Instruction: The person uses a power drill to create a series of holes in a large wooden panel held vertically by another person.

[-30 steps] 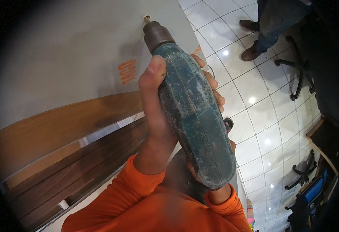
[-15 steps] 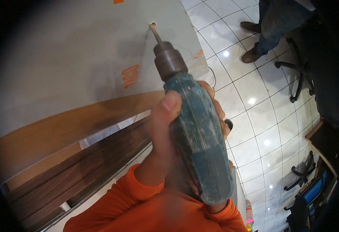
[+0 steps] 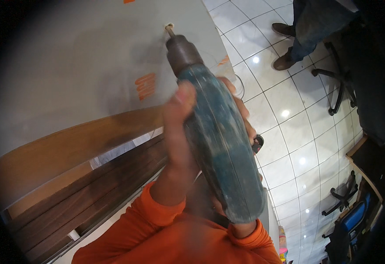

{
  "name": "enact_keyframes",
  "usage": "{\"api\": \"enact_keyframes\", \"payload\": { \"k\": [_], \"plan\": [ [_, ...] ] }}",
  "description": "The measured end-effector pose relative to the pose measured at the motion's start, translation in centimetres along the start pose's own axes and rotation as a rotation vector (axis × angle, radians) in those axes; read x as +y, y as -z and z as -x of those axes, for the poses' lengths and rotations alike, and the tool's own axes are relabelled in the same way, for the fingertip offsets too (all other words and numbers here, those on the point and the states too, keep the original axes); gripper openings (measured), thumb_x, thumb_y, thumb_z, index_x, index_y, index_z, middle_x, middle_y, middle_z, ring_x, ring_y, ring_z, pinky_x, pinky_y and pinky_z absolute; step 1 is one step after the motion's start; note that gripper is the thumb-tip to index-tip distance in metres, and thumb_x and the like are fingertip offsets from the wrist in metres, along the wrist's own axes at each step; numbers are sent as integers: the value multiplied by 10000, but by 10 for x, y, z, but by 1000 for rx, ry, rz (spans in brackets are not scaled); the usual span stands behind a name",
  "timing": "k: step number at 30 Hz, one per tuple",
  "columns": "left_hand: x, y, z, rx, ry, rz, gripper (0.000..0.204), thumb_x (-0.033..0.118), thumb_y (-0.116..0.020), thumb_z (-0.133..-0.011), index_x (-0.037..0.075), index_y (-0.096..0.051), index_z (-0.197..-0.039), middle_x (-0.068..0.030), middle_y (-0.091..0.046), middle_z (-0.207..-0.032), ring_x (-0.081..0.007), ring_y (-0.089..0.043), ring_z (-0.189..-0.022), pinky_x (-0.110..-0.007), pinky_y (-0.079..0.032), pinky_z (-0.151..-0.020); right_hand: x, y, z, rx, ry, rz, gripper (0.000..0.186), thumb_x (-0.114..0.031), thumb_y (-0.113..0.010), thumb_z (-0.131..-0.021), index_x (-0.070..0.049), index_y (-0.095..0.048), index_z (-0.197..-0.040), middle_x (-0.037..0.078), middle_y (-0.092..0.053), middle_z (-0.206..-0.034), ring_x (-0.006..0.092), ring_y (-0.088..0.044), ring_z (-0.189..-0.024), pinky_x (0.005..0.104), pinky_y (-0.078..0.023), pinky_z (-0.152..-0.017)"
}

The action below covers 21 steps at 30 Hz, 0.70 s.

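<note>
Against the grey panel (image 3: 82, 66), drill (image 3: 221, 141) has its bit (image 3: 170, 31) in an opened hole (image 3: 169, 25), remaining depth unseen; left hand (image 3: 177, 119) wrapped round drill's front, right hand (image 3: 244, 229) mostly hidden, its grip undeterminable.

Markings observed: orange print on the grey board (image 3: 78, 75), in three places. Item one: a short row of thick orange block letters (image 3: 145, 86) on the board's lower right part, above the brown wooden strip (image 3: 76, 134); the row runs steeply and its strokes are blurred. Item two: a smaller orange mark (image 3: 223, 60) near the right edge, too slanted to read. Item three: an orange patch (image 3: 129, 1), cut off by the upper picture border, unreadable.
</note>
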<state>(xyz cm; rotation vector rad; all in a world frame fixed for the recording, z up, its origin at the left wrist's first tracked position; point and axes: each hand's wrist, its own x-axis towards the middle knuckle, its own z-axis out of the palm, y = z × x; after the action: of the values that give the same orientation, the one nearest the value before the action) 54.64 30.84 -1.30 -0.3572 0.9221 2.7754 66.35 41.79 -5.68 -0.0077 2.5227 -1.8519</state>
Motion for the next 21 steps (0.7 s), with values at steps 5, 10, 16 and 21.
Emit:
{"api": "enact_keyframes", "payload": {
  "k": [5,10,16,21],
  "plan": [
    [-2,-1,5,14,10,-67,801,719,-452,-860,-34,-462,-1130,-218,-600,-809,-312,-693,-658,-369,-593,-441,-6,1,1,8,-15,68,238,-162,-756,-782,-2,-657,-928,75,-663,-792,175,-639,-679,278,-486,-602],
    [-7,-10,14,120,-1,-178,814,736,-447,-845,-29,-479,-1120,-192,-608,-778,-278,-675,-601,-365,-596,-455,0,11,29,-177,-355,-192,391,-218,-696,-835,-49,-580,-1168,104,-619,-1083,227,-583,-988,328,-453,-832],
    [-5,5,16,62,15,-168,809,749,-415,-846,-16,-489,-1096,-159,-611,-783,-257,-675,-603,-325,-586,-440,4,-6,16,-93,-118,-115,349,-191,-704,-818,-34,-592,-1108,114,-619,-1023,229,-586,-911,332,-467,-765],
    [-3,-6,13,177,9,-221,801,743,-434,-844,-15,-496,-1095,-154,-616,-792,-258,-674,-599,-322,-587,-443,20,-11,10,-71,1,-100,314,-169,-710,-803,-22,-603,-1058,122,-618,-973,230,-589,-848,335,-478,-710]
  ]
}}
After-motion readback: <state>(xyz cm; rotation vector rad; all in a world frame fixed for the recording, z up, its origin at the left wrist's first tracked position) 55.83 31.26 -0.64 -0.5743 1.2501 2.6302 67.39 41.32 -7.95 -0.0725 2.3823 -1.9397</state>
